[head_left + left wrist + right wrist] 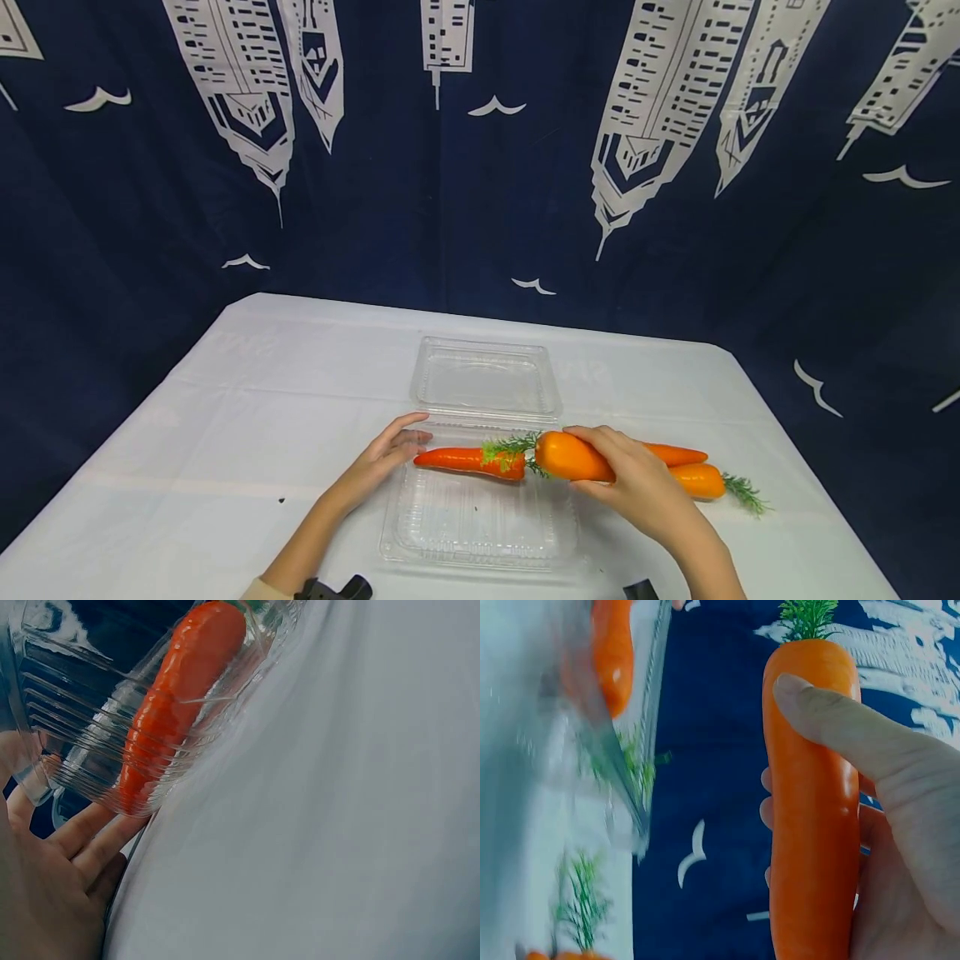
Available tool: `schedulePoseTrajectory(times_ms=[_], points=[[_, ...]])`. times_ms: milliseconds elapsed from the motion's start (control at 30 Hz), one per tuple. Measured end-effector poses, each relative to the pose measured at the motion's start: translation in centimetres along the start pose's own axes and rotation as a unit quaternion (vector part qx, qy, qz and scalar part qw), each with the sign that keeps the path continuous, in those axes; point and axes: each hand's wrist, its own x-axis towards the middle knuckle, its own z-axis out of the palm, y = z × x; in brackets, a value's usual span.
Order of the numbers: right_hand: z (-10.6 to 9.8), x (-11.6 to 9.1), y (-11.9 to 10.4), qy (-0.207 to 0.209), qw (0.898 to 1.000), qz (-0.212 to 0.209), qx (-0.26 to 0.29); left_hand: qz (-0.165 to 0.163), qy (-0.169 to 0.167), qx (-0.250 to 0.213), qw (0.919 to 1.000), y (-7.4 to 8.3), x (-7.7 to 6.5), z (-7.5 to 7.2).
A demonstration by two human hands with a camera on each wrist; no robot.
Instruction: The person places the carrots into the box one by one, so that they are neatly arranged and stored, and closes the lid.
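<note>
My right hand (648, 483) grips a thick orange carrot (814, 817) with a short green top, holding it over the right side of a clear plastic clamshell container (480, 529). In the right wrist view the thumb lies along the front of the carrot and the fingers wrap behind it. Inside the container lies a redder, slimmer carrot (461, 460), its tip to the left and its leafy end near the held carrot. With fingers extended, my left hand (382, 462) touches the container's left side; the left wrist view shows fingertips against the ribbed wall (82, 727).
The container's hinged lid (487, 379) lies folded back behind it. On the table at right rest another slim carrot (678, 455) and a thick carrot (697, 482) with green leaves, partly behind my right hand. A dark blue printed curtain (450, 208) hangs behind the white table (247, 400).
</note>
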Motion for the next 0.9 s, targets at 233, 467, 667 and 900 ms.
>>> schedulePoseTrajectory(times_ms=[233, 467, 667, 900], points=[[1.8, 1.2, -1.6, -0.03, 0.999, -0.013, -0.017, -0.023, 0.013, -0.006, 0.9996, 0.0, 0.1, 0.0], [4.0, 2.1, -3.0, -0.051, 0.997, -0.05, -0.029, -0.023, 0.019, 0.006, 0.9995, 0.0, 0.1, 0.0], [5.6, 2.8, -4.0, -0.056, 0.994, -0.079, -0.041, -0.022, 0.02, 0.008, 0.9995, 0.1, 0.1, 0.1], [7.0, 3.5, -4.9, -0.072, 0.992, -0.087, -0.06, -0.012, 0.016, 0.013, 0.9997, 0.0, 0.1, -0.1]])
